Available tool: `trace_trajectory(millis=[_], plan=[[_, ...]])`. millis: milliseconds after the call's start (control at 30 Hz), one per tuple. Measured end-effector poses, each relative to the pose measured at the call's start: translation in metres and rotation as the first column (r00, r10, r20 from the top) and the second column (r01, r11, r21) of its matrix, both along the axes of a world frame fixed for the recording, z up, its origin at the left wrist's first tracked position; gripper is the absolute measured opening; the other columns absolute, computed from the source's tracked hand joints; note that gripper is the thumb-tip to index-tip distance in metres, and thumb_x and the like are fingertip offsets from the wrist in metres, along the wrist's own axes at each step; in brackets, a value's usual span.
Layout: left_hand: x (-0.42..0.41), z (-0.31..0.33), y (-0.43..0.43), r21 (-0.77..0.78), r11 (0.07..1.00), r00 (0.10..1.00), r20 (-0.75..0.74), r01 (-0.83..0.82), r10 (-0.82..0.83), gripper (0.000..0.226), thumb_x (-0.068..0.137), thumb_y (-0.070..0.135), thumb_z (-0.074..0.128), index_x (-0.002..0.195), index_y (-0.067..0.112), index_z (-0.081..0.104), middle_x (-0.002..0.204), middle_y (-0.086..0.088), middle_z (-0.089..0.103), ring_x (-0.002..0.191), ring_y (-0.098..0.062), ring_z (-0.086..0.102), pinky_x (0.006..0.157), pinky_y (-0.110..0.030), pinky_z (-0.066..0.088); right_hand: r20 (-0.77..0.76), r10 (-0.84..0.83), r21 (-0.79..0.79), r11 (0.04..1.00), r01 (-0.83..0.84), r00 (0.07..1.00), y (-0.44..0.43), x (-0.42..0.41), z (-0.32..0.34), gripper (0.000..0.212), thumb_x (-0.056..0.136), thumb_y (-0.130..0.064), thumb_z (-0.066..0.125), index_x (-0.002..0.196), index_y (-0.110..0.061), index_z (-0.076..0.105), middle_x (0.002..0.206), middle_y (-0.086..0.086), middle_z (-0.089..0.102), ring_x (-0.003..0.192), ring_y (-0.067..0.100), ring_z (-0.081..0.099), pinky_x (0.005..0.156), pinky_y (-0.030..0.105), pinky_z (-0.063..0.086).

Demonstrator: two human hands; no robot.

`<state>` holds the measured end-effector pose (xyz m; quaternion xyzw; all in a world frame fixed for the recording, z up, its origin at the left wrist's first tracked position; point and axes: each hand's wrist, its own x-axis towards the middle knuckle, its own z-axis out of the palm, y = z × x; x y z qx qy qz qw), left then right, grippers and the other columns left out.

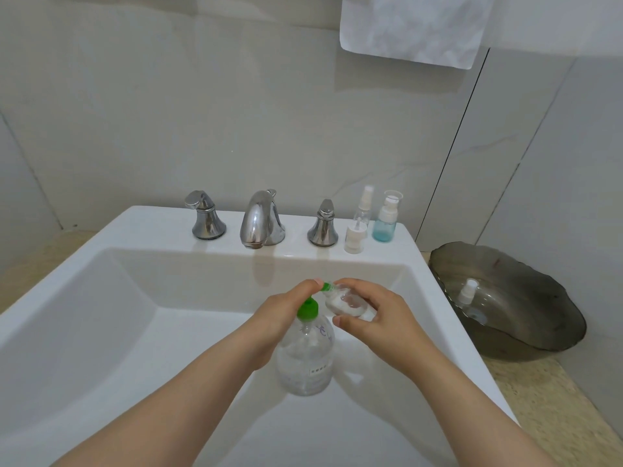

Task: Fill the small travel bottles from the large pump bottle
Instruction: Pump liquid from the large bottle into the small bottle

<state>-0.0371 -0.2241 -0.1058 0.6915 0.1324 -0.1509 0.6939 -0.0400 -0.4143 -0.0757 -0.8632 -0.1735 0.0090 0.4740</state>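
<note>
Starting at the far left, a chrome tap handle (205, 215) is seen on the back ledge of the white sink (101, 298), then the spout (261, 219). Down in the basin, the left hand (279, 318) is wrapped round the neck of the large pump bottle (305, 358), its fingers curled over the green pump head (307, 310) with a fingertip laid on top. The bottle is held upright, and clear liquid is visible inside. At the green nozzle (325, 286) a small travel bottle (347, 303) is held tilted, mouth against the nozzle tip. It is clamped between the thumb and curled fingers of the right hand (374, 315). Further back, a second tap handle (323, 224) is seen, and beside it three small bottles are grouped on the ledge — a white-capped one (354, 237), a clear spray bottle (363, 205) and a blue-tinted bottle (386, 219). Off to the right, a dark glass bowl (539, 315) is set on the counter (546, 416), with another spray bottle (467, 293) resting in it.
</note>
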Motion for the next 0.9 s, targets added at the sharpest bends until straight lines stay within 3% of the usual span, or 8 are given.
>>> trace_trajectory(millis=[267,400,733,900], plan=[[0.0017,-0.0002,0.0034,-0.010,1.000,1.000,0.003,0.013,-0.013,0.076,0.050,0.065,0.077,0.111,0.020,0.076,0.115,-0.011,0.075,0.112,-0.032,0.070,0.111,-0.050,0.046,-0.015,0.020,-0.029,0.999,-0.020,1.000,-0.0011,-0.0015,-0.0019,0.041,0.079,-0.017,0.074,0.114,-0.035,0.065,0.112,-0.017,0.066,0.105,-0.008,0.057,0.091,0.016,0.045],[0.0002,0.0028,0.0040,-0.045,0.999,0.999,0.017,0.029,-0.028,0.070,0.049,0.057,0.078,0.107,0.018,0.079,0.115,-0.015,0.075,0.113,-0.036,0.069,0.111,-0.052,0.046,-0.036,0.005,-0.019,1.000,-0.006,0.999,-0.0007,-0.0009,-0.0051,0.043,0.078,-0.018,0.076,0.116,-0.035,0.064,0.117,-0.019,0.064,0.104,-0.013,0.057,0.086,0.008,0.044],[-0.0021,-0.0004,0.0001,-0.009,1.000,0.999,0.037,-0.018,0.018,0.070,0.049,0.068,0.072,0.106,0.026,0.078,0.111,-0.006,0.077,0.109,-0.028,0.070,0.109,-0.049,0.047,-0.044,-0.006,-0.014,1.000,0.005,0.999,0.0004,-0.0011,-0.0046,0.043,0.078,-0.018,0.076,0.115,-0.036,0.064,0.117,-0.019,0.064,0.104,-0.013,0.057,0.088,0.013,0.045],[-0.0022,-0.0005,0.0006,0.003,1.000,0.999,0.048,-0.010,0.010,0.078,0.051,0.076,0.071,0.110,0.025,0.076,0.111,-0.005,0.077,0.109,-0.028,0.071,0.110,-0.049,0.047,-0.030,-0.006,0.000,1.000,0.006,1.000,0.0003,-0.0008,-0.0020,0.041,0.079,-0.017,0.076,0.111,-0.040,0.062,0.116,-0.019,0.064,0.103,-0.014,0.056,0.084,0.006,0.042]])
